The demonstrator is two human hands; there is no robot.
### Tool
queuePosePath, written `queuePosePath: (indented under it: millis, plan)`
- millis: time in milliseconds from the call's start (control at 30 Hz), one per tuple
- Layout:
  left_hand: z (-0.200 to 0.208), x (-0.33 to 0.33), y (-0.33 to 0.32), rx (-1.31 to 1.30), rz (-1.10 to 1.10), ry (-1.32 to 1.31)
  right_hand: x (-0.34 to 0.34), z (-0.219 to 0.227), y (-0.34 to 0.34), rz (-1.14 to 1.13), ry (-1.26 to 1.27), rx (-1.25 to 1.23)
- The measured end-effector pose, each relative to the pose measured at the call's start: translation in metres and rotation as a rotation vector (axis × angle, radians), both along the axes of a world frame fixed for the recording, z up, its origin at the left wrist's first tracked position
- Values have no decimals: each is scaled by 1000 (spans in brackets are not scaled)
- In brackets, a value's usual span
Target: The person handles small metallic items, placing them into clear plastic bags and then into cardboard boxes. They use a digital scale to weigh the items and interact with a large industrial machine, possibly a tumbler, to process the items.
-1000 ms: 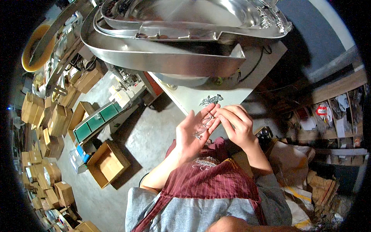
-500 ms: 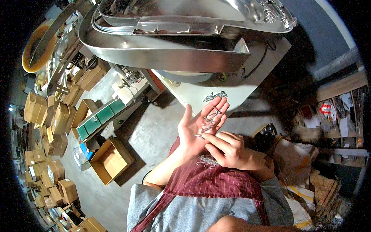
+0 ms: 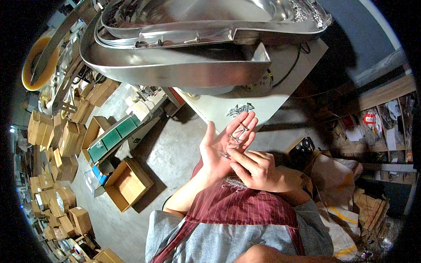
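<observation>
My left hand (image 3: 211, 158) is held palm up with its fingers stretched out. Several silvery screws (image 3: 237, 138) lie loose across its palm and fingers, and one lies apart, lower on the palm. From the right, my right hand (image 3: 262, 170) reaches over with its index fingertip on the palm among the screws. Its thumb stands apart from that finger and the other fingers are curled; I see nothing gripped between them. Just beyond my left fingertips, a small pile of screws (image 3: 240, 109) lies on the white tabletop (image 3: 210, 107).
A steel bowl feeder (image 3: 175, 73) with screws on its track stands over the table. To the left are a green conveyor belt (image 3: 115, 136), an open cardboard box (image 3: 127, 184) and many stacked cartons (image 3: 72, 138). Shelves (image 3: 368, 109) and sacks (image 3: 335, 188) stand right.
My right index fingertip has slid a little up the left palm, away from the lower screw. The feeder and table have shifted slightly left in view.
</observation>
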State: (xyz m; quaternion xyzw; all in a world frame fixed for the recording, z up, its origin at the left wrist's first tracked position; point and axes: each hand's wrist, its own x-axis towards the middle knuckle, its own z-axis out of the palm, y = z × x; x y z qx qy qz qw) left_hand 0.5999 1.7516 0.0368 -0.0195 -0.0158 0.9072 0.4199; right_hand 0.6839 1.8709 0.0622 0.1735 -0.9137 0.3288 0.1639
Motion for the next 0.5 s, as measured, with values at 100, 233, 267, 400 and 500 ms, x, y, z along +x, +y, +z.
queuePosePath:
  millis: [100, 233, 267, 400, 500]
  plan:
    - [1, 0, 2, -28, 11, -21, -2, -1, 1, -11, 14, -30]
    - [-1, -1, 1, -2, 3, -20, -3, 2, 5, -16, -22, -42]
    - [-1, -1, 1, -3, 6, -16, -4, 1, 7, -54, 2, -45]
    - [-3, -3, 3, -7, 17, -4, -6, -9, 15, -158, 47, -26]
    - [-3, -4, 3, 2, 11, -8, -5, -9, 14, -159, -7, -9]
